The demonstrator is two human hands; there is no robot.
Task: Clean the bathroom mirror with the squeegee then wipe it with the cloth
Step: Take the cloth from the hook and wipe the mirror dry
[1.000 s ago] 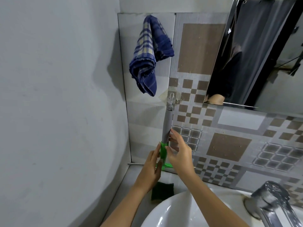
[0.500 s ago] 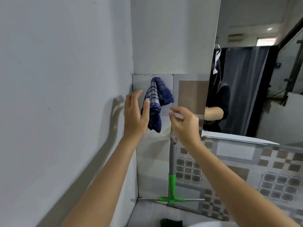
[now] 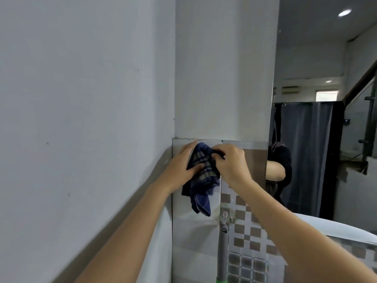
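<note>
Single head-worn wide-angle view, aimed forward and slightly up into a room corner. Taken from close range, at arm's length from the tiled wall (image 3: 195, 237). Plain wall (image 3: 81, 119) filling the left half; mirror (image 3: 326, 99) along the right edge, seen obliquely. Both forearms entering from the bottom edge, converging near frame centre. Straight lines bowed toward the borders by lens distortion. No second view for overlap.

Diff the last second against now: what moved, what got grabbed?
Both hands rose from the squeegee to the cloth and took hold: left hand on its left side, right hand pinching its top. Squeegee let go, hanging on the tiled wall as before. Cloth hasn't left its spot.
</note>
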